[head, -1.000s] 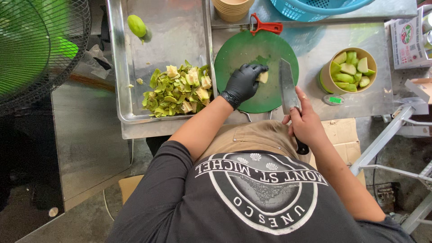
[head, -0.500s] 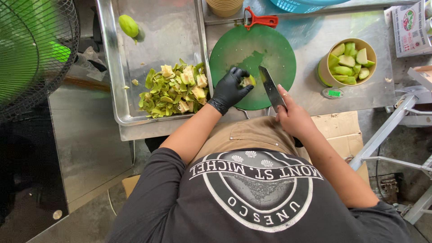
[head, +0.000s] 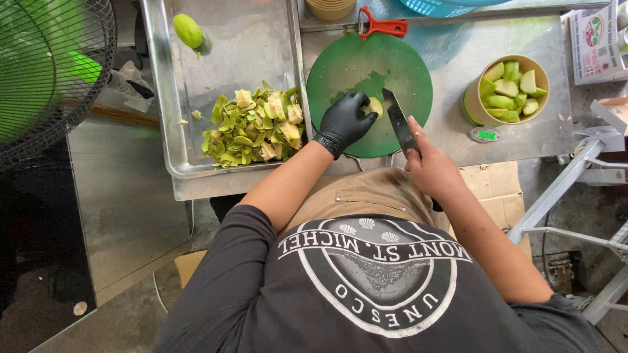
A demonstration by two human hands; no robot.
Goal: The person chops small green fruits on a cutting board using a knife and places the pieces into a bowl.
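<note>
A metal tray point(head: 163, 117) sits at left, holding a heap of green peelings and scraps point(head: 252, 127) and one whole green fruit point(head: 188, 30) at its far end. A round tub point(head: 472, 104) at right contains cut pale-green wedges point(head: 511, 88). A red-handled peeler point(head: 383, 27) lies at the counter's far edge. A green fan point(head: 46, 65) stands at far left.

a steel counter point(head: 523, 131) carries a round green cutting board point(head: 347, 72), a metal tray point(head: 229, 46) of green peelings, a bowl point(head: 507, 88) of cut fruit, a red peeler point(head: 383, 26) and a small scale point(head: 485, 134).
</note>
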